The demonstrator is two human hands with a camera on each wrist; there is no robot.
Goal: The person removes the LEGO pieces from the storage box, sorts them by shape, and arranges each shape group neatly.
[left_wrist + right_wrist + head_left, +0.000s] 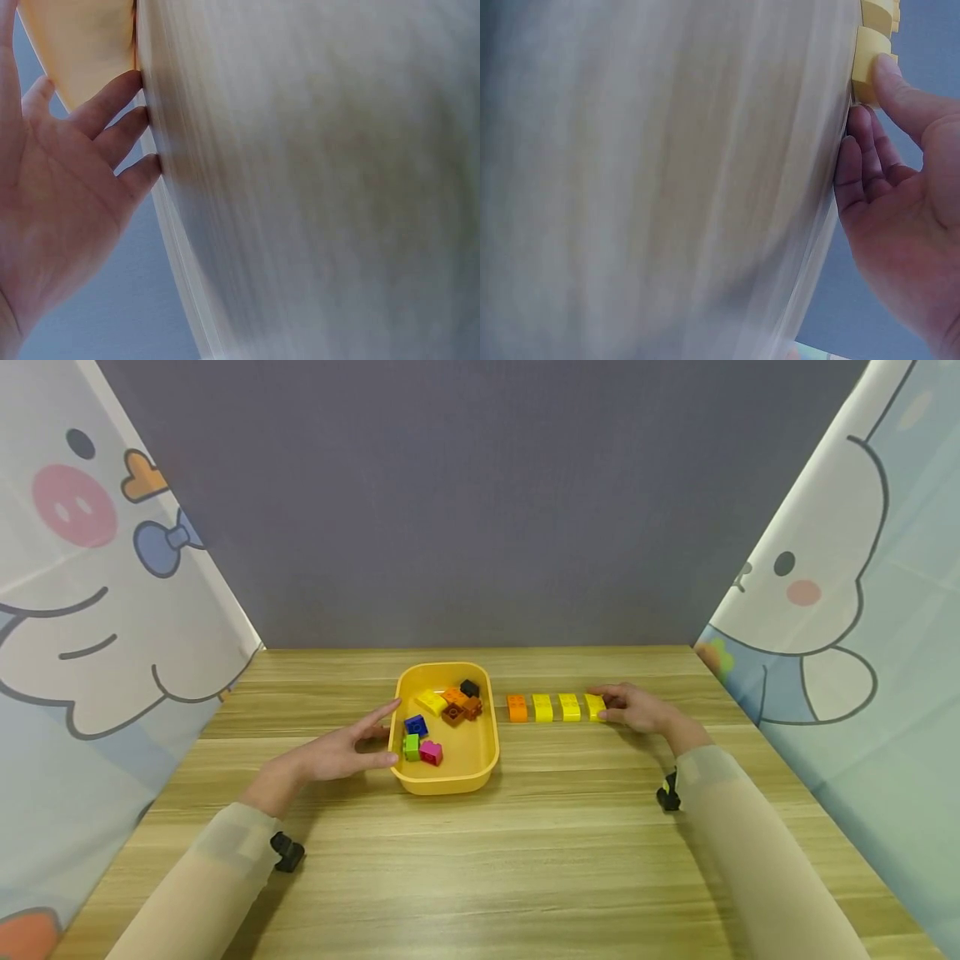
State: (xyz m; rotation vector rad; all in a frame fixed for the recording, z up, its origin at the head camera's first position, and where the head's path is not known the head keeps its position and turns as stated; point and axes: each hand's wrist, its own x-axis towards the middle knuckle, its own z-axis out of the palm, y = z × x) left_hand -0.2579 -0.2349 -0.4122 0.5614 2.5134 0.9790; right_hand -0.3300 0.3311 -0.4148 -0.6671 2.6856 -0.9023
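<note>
My left hand (pixel 335 755) rests against the left side of a yellow plastic bin (pixel 450 786), thumb and forefinger at its rim, fingers spread. In the left wrist view its lower fingertips touch the tabletop. Inside the bin lie loose toy bricks: a yellow brick (pixel 431 702), a blue brick (pixel 416 726), a green brick (pixel 411 747), a pink brick (pixel 431 752) and several orange, brown and black ones. My right hand (pixel 636 708) pinches the rightmost yellow brick (pixel 595 707) between thumb and fingers, at the end of a row on the table.
Left of that brick stand two more yellow bricks (pixel 569 707) and an orange brick (pixel 517 708), with small gaps between them. The wooden table (pixel 480 860) ends at a grey panel (pixel 480 510) behind. Cartoon-printed curtains (pixel 885 602) hang on both sides.
</note>
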